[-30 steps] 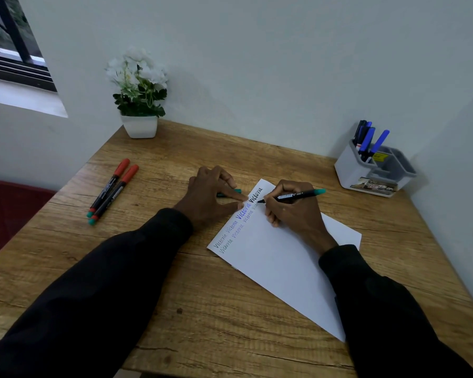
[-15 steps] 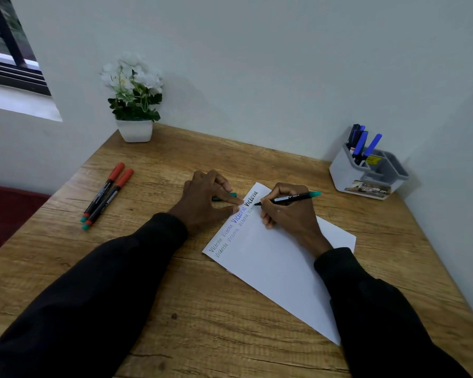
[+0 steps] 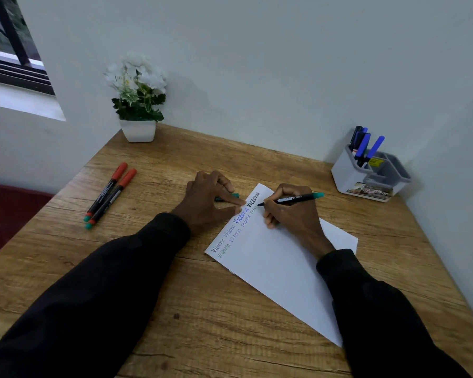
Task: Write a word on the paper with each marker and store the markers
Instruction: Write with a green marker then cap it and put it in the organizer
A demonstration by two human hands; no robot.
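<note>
Grainy wood desk, flat white paper, right hand pinching slim marker

Green cap mostly under left hand; gripped or merely covered, cannot tell. Right hand, gripping marker, hides end of lower written row on paper. Paper's near right edge behind right sleeve. Label on holder, table's far right corner, too small to read. Right sleeve and left sleeve cut by bottom edge.
</note>
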